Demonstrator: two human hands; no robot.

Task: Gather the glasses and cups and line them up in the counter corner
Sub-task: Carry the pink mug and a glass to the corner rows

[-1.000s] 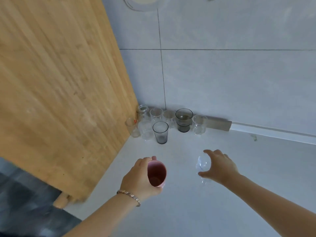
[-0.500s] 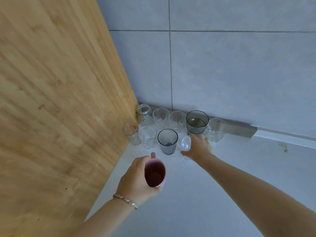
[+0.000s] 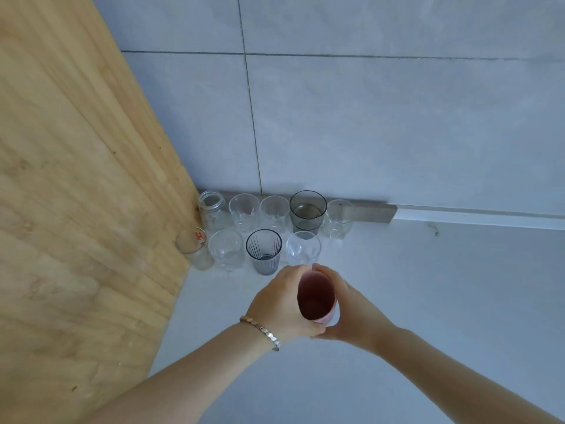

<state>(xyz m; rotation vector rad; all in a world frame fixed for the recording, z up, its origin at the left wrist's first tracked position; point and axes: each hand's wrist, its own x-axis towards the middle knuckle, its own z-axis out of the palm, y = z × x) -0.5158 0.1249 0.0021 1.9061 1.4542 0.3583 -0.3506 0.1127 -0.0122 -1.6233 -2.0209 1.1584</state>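
Note:
A pink cup (image 3: 315, 298) is held upright above the white counter (image 3: 428, 301), with my left hand (image 3: 279, 304) on its left side and my right hand (image 3: 351, 310) on its right. In the counter corner stand two rows of glasses. The back row holds a jar (image 3: 212, 209), two clear glasses (image 3: 244, 211), a smoky grey glass (image 3: 308, 211) and a clear glass (image 3: 337, 218). The front row holds a red-printed glass (image 3: 194, 247), a clear glass (image 3: 227, 249), a dark ribbed glass (image 3: 264, 250) and a clear glass (image 3: 303, 249) just beyond the cup.
A tall wooden panel (image 3: 76, 194) walls off the left side down to the counter. Grey wall tiles (image 3: 367, 133) rise behind the glasses, with a grey strip (image 3: 371, 212) along their foot. Open counter lies to the right.
My right hand set the clear glass down at the right end of the front row, let go and came back onto the pink cup. My left hand carried the cup toward the corner.

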